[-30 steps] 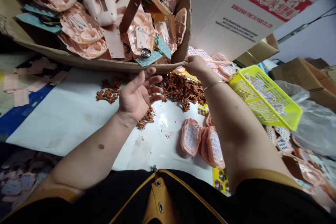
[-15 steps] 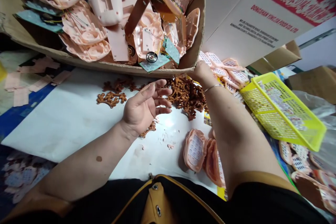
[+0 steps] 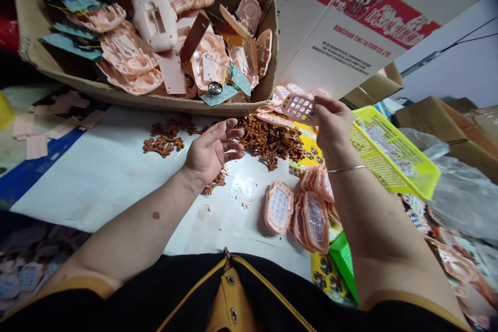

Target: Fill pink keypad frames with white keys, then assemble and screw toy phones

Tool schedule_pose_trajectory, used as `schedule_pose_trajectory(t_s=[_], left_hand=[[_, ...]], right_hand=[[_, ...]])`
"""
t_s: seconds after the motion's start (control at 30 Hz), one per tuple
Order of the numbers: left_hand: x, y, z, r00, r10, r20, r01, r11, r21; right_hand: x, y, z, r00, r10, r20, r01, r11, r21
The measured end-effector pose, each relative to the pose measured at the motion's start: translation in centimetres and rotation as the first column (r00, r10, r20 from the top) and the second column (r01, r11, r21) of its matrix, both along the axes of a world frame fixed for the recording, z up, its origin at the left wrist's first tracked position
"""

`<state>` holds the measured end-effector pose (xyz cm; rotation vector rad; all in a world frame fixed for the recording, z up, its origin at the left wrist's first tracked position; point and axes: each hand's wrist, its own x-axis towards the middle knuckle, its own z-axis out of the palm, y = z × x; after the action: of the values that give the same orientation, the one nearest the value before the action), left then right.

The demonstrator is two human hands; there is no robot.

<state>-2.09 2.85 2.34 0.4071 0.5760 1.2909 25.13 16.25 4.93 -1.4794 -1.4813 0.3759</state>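
My right hand (image 3: 333,120) grips a pink plastic panel (image 3: 299,108) with rows of holes by its right end, raised over similar pink panels (image 3: 280,94) at the right end of the cardboard box. Palm up, my left hand (image 3: 212,154) has its fingers apart and holds nothing, just left of a pile of brown antler-like pieces (image 3: 268,137). Stacks of pink shells with keypad faces (image 3: 278,207) lie on the white surface (image 3: 128,166), left of my right forearm.
A large cardboard box (image 3: 155,98) full of pink casings and circuit boards spans the top left. At the right stands a yellow basket (image 3: 389,166) near clear plastic bags (image 3: 462,181). White printed cartons (image 3: 307,26) rise behind. A green tray edge (image 3: 344,264) shows beside my right forearm.
My right hand has come out from behind the box edge and moved right, now with a pink panel in it. My left hand stays palm up, nearly in place. The view has shifted.
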Motion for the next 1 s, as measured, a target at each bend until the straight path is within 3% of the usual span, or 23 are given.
schedule_pose_trajectory(t_s=[0.07,0.13,0.2,0.27,0.33,0.4,0.43,0.53,0.67,0.83,0.9,1.0], left_hand=[[0.2,0.0,-0.1,0.998,-0.036,-0.052,0.036,0.999,-0.003],[0.5,-0.2,-0.4,0.99,-0.095,-0.104,0.098,0.995,0.019],[0.9,-0.6,-0.9,0.981,-0.163,-0.107,0.172,0.982,0.079],[1.2,-1.0,-1.3,0.97,-0.235,-0.059,0.242,0.952,0.185],[1.3,-1.4,-1.4,0.955,-0.297,-0.01,0.287,0.912,0.292],[1.3,-1.7,-1.2,0.941,-0.34,0.007,0.315,0.88,0.357],[1.2,-1.8,-1.0,0.937,-0.35,0.009,0.322,0.871,0.37],[0.8,-2.1,-0.6,0.926,-0.378,0.012,0.341,0.849,0.404],[0.8,-2.1,-0.8,0.913,-0.408,0.019,0.363,0.832,0.418],[1.0,-2.0,-0.7,0.931,-0.363,0.029,0.33,0.876,0.352],[0.4,-1.7,-0.2,0.966,-0.258,0.035,0.231,0.91,0.345],[-1.3,-0.9,1.2,0.993,0.045,0.106,-0.083,0.918,0.388]], right_hand=[[-0.8,-2.7,1.2,0.997,-0.019,0.069,0.009,0.99,0.143],[-2.0,-6.5,2.1,0.969,-0.036,0.245,-0.041,0.952,0.303],[-3.5,-10.6,2.4,0.862,-0.058,0.504,-0.182,0.892,0.413],[-4.9,-14.2,2.0,0.671,0.026,0.741,-0.481,0.776,0.408],[-6.1,-16.5,1.4,0.477,0.085,0.875,-0.725,0.6,0.337],[-7.0,-17.8,0.8,0.375,0.083,0.923,-0.821,0.492,0.289],[-7.3,-18.1,0.7,0.362,0.073,0.929,-0.831,0.478,0.286],[-7.9,-18.6,0.6,0.374,0.055,0.926,-0.816,0.495,0.3],[-8.1,-19.4,0.1,0.414,0.122,0.902,-0.801,0.519,0.297],[-9.0,-19.9,-0.4,0.486,0.192,0.853,-0.722,0.637,0.268],[-9.3,-19.8,0.2,0.542,0.231,0.808,-0.666,0.704,0.246],[-9.3,-19.1,1.3,0.63,0.253,0.734,-0.524,0.836,0.161]])
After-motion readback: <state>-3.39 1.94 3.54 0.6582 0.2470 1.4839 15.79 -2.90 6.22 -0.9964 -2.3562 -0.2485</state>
